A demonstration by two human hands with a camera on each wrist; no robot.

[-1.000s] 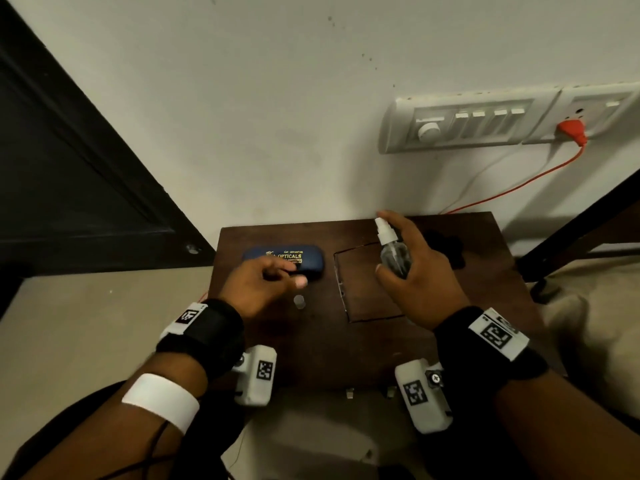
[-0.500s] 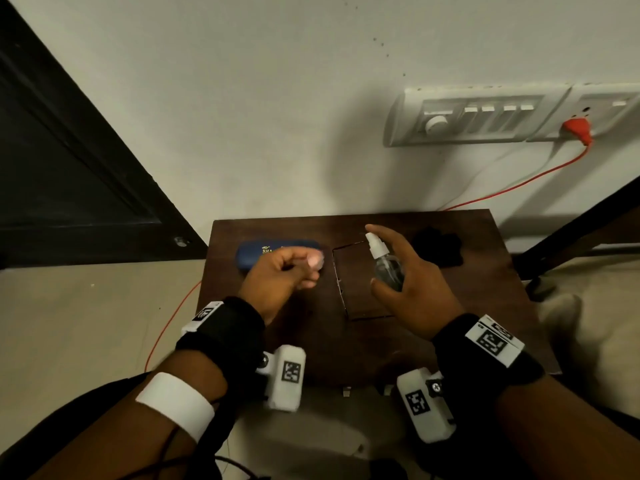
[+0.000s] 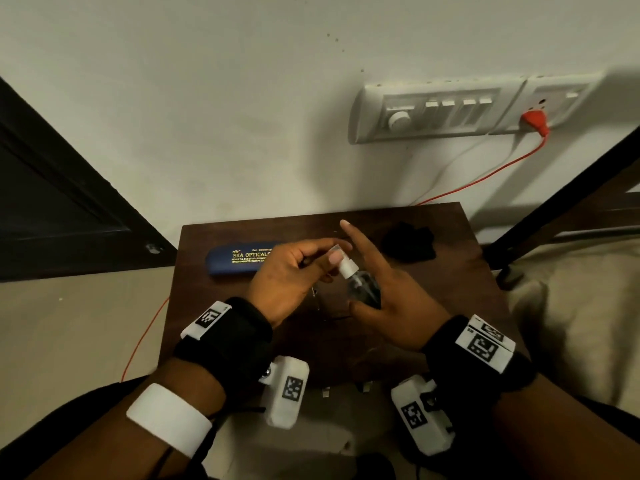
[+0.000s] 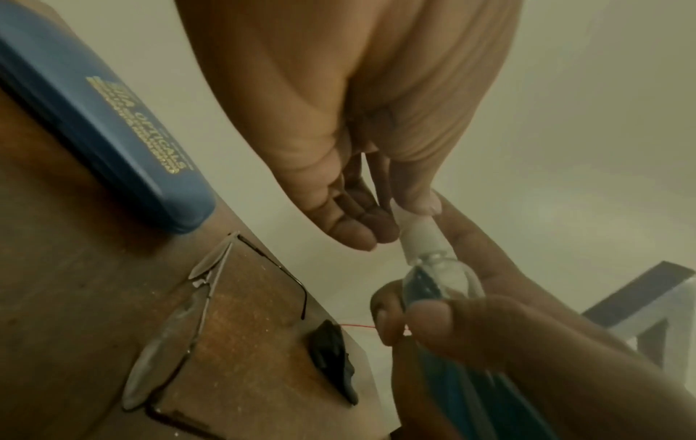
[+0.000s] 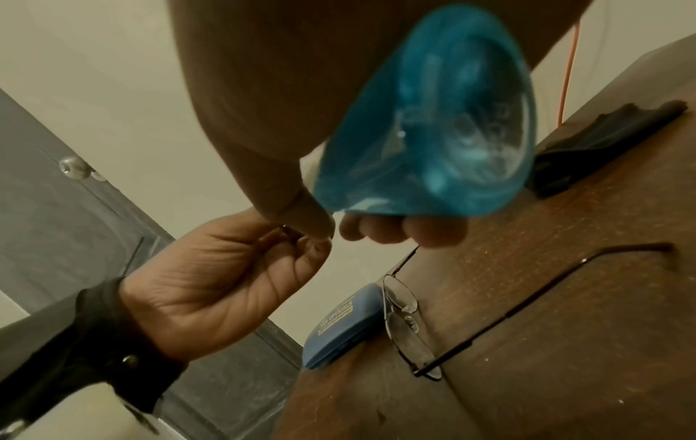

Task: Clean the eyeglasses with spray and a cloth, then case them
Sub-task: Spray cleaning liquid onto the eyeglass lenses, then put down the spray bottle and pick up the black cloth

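A small clear spray bottle (image 3: 363, 289) with a white nozzle is held tilted above the brown table (image 3: 450, 289) by my right hand (image 3: 381, 299), whose index finger points straight up. My left hand (image 3: 333, 257) pinches a tiny clear cap (image 3: 336, 250) at the nozzle's tip; in the left wrist view the thumb presses on the bottle's top (image 4: 418, 226). Thin-framed eyeglasses (image 5: 406, 321) lie unfolded on the table under both hands. To the left lies the shut blue case (image 3: 239, 261). The black cloth (image 3: 408, 244) sits at the table's back right.
The table stands against a white wall with a switch panel (image 3: 443, 109) and a red plug and cable (image 3: 535, 121). A dark door (image 3: 52, 202) is to the left. A dark frame (image 3: 571, 202) and pale fabric (image 3: 588, 323) lie to the right.
My left hand picked the small cap up from the table and carried it right to the bottle's nozzle. My right hand lowered the bottle slightly toward me.
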